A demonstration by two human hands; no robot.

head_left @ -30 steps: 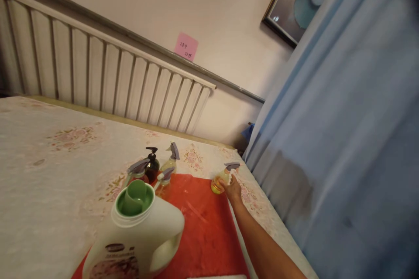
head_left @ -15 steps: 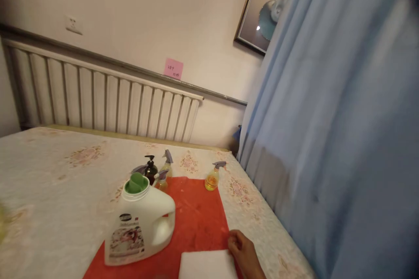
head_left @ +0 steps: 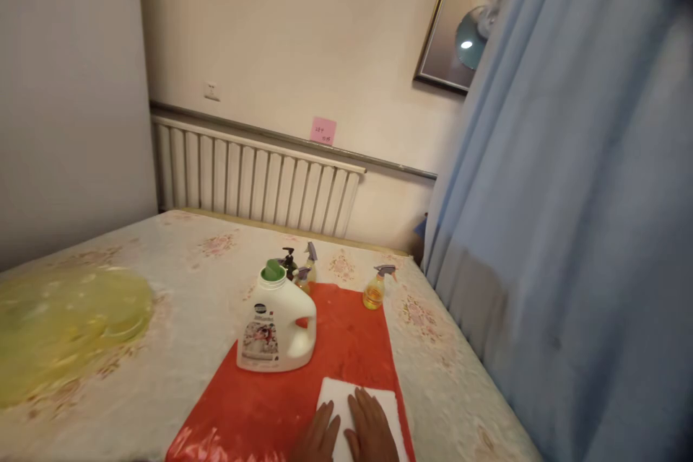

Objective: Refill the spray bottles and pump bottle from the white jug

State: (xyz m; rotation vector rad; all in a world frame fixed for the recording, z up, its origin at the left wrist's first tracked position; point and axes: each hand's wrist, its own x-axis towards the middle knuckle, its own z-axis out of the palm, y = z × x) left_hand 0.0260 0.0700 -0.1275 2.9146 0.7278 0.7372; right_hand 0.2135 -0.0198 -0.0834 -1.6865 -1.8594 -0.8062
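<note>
Fingers [head_left: 331, 415] of the left hand [head_left: 319, 440] and right hand [head_left: 371, 433] are laid flat, unclenched, on the white pad [head_left: 379, 404], placed on the red mat [head_left: 346, 346] near the detergent jug [head_left: 276, 328].

A cream wall [head_left: 303, 29] carries a socket [head_left: 211, 91], a pink sticky note [head_left: 323, 130] and a framed picture [head_left: 460, 22]. Below runs a white ribbed radiator [head_left: 254, 184]. A blue curtain [head_left: 585, 216] hangs on the right. The bed [head_left: 178, 281] wears a pale floral cover.
</note>
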